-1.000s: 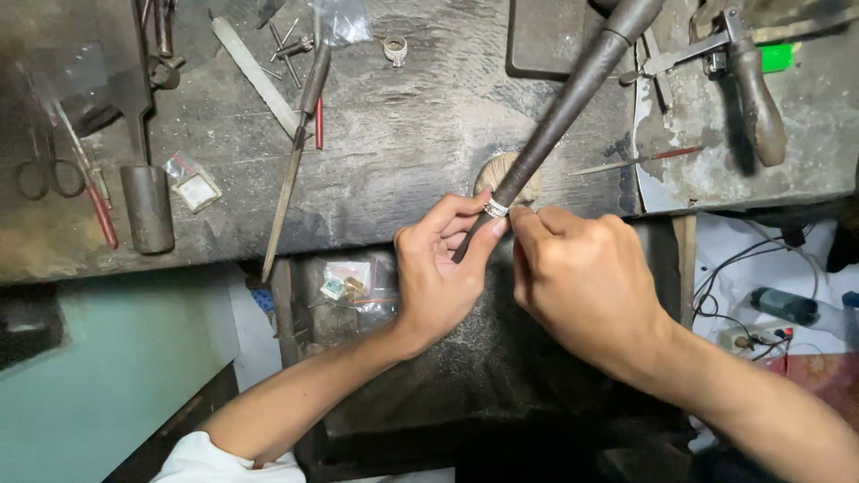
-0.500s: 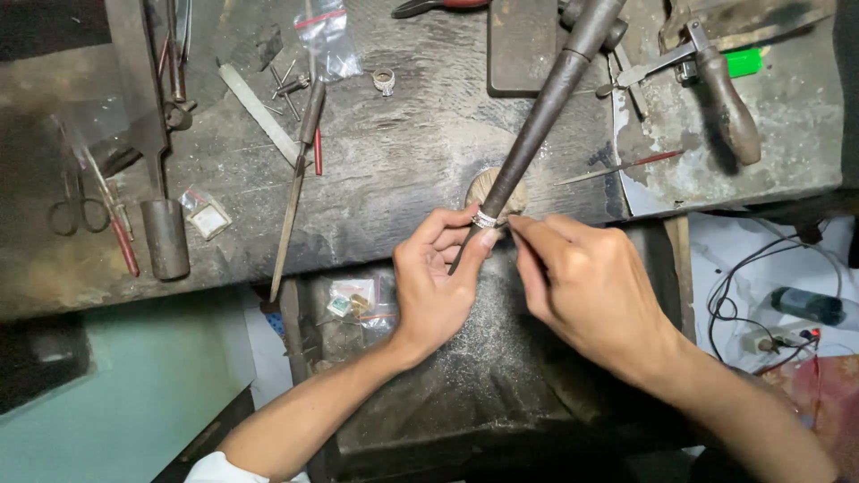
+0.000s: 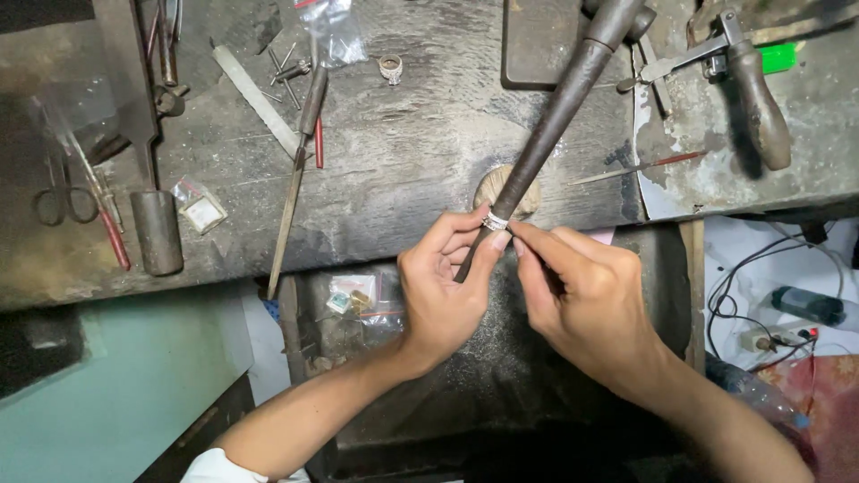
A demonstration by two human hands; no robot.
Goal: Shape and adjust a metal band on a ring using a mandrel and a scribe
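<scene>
The upper end of the dark tapered mandrel (image 3: 555, 116) is running out past the top edge of the view, and its thin lower tip is disappearing behind the left hand (image 3: 445, 291), so neither end is showing whole. A small silvery ring (image 3: 495, 221) is sitting around the mandrel low on its taper, just in front of a rounded wooden peg (image 3: 528, 199) that is jutting from the tabletop's edge; the ring is too small for its detail to be made out. The left hand is curling around the mandrel's lower part, thumb and forefinger pinching at the ring. The right hand (image 3: 586, 304) is closing its fingertips on the ring from the other side, and whether it is gripping anything more is hidden between the fingers. The worn, scratched grey tabletop (image 3: 403, 161) is carrying a long file (image 3: 300, 174) lying at a slant, a second ring (image 3: 390, 68) lying apart near the top, scissors (image 3: 58, 192) at the left, a short metal cylinder (image 3: 157, 233) and a wooden-handled tool (image 3: 756, 94) at the right, partly cut off. Under the tabletop, a dark recess is holding small plastic bags (image 3: 358, 300), hard to make out. At the lower right, cables (image 3: 743, 304) are lying on a pale surface.
</scene>
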